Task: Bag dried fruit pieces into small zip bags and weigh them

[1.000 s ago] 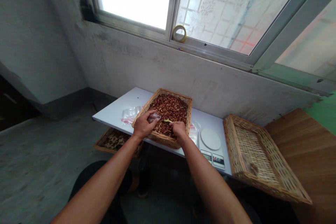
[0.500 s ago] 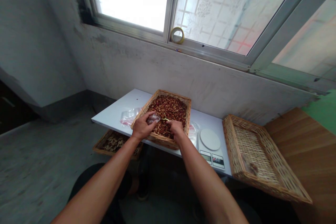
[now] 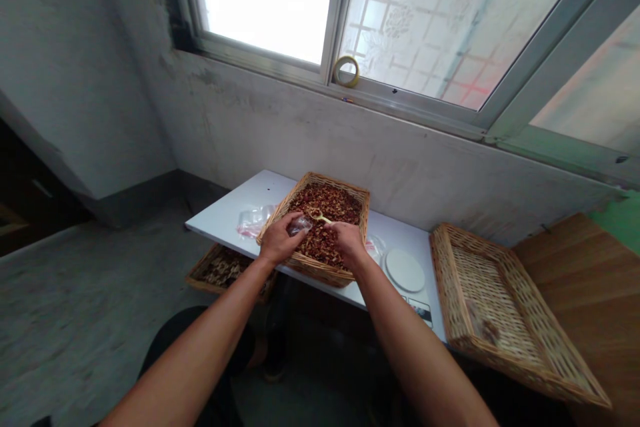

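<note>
Over a wicker basket (image 3: 320, 269) of dried reddish-brown pieces (image 3: 333, 203), my left hand (image 3: 281, 239) grips a small clear plastic bag (image 3: 300, 225) between thumb and fingers. Some dark contents show through its film. My right hand (image 3: 347, 240) is closed round the handle of a pale yellow-green spoon (image 3: 324, 219). The spoon's head lies just above the pieces, close to the bag's mouth; whether it carries anything is too small to tell.
On the white table (image 3: 235, 203), clear bags (image 3: 253, 220) lie left of the basket, and a kitchen scale (image 3: 405, 271) stands to its right. A second wicker basket (image 3: 500, 307) holds a small filled bag. Another basket (image 3: 215, 270) sits below the table. Tape (image 3: 346, 71) rests on the sill.
My right hand has raised the spoon a little from the pieces, and its head now points toward the bag. My left hand still holds the bag. The whole view has shifted slightly.
</note>
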Motion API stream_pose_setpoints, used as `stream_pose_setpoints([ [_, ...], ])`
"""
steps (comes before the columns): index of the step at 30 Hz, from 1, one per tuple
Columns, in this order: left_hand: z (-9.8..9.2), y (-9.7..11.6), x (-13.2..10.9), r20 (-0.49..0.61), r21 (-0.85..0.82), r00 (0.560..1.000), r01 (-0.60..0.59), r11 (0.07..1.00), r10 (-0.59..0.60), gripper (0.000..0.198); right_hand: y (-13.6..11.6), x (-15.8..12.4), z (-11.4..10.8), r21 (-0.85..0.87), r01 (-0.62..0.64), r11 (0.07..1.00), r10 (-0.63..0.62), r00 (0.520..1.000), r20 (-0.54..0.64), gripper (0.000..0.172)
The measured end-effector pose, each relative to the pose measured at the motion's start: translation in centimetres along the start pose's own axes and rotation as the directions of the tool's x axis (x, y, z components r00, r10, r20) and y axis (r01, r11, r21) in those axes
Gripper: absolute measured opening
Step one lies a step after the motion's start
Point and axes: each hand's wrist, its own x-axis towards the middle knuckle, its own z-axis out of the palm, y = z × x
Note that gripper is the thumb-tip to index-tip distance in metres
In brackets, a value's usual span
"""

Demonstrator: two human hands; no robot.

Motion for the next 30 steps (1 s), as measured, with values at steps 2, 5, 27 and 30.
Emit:
stream_pose_setpoints([
  [2,0.0,0.1,0.0,0.011,0.005,1.0,0.002,1.0,-0.003,0.047,-0.3,-0.3,-0.6,0.009,-0.002,1.0,0.002,1.0,0.019,0.03],
  [5,-0.1,0.2,0.0,0.02,0.029,1.0,0.014,0.999,-0.015,0.048,-1.0,-0.7,-1.3,-0.038,-0.001,0.999,0.002,0.999,0.041,0.025],
  [27,0.1,-0.7,0.0,0.052,-0.055,0.999,0.002,0.998,0.001,0.055,-5.7,-5.8,-1.7,-0.689,0.514,0.511,-0.401,0.852,0.338,0.037],
  [30,0.1,-0.3,-0.1,0.042,-0.111,0.999,0.035,0.993,-0.03,0.053,-5.2,-4.5,-2.5,-0.648,0.451,0.613,-0.401,0.885,0.237,0.033],
])
